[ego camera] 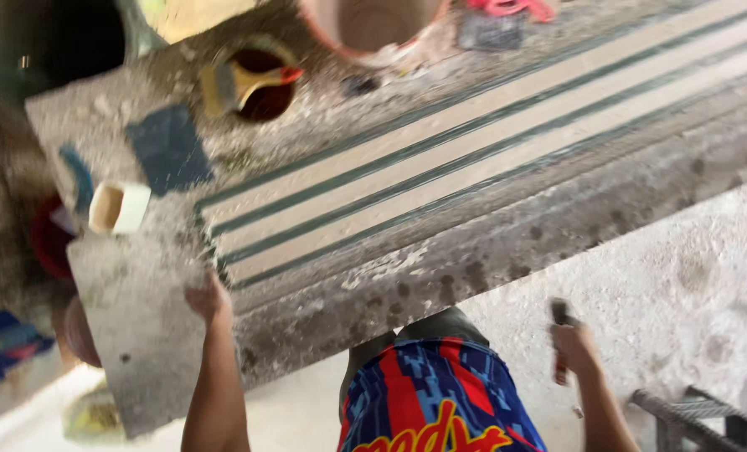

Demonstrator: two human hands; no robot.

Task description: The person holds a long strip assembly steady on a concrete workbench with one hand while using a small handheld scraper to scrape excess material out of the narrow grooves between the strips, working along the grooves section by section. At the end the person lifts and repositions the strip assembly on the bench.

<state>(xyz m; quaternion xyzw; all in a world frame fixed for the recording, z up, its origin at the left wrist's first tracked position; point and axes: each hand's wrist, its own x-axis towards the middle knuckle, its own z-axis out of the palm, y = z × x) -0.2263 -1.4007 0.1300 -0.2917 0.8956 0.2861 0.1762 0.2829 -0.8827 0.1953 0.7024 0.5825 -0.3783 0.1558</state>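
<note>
Your left hand (208, 301) lies flat on the near end of a long grey stone slab (440, 259), fingers spread, gripping nothing. Your right hand (574, 345) hangs off to the right, away from the slab, and is closed around one small tool with a red handle (560, 339). The picture is too blurry to tell what kind of tool it is.

The slab has three pale strips (474, 151) running along it, with dark green lines between them. At its far left end you can count one paintbrush (244, 82) lying across one small tin (265, 88), one dark blue pad (168, 149), and one small white cup (118, 208). One orange bucket (373, 29) stands farther back.

The slab is dusty and spotted. The floor (692, 276) under it is rough, pale concrete. A metal grate (700, 418) shows at the near right.
</note>
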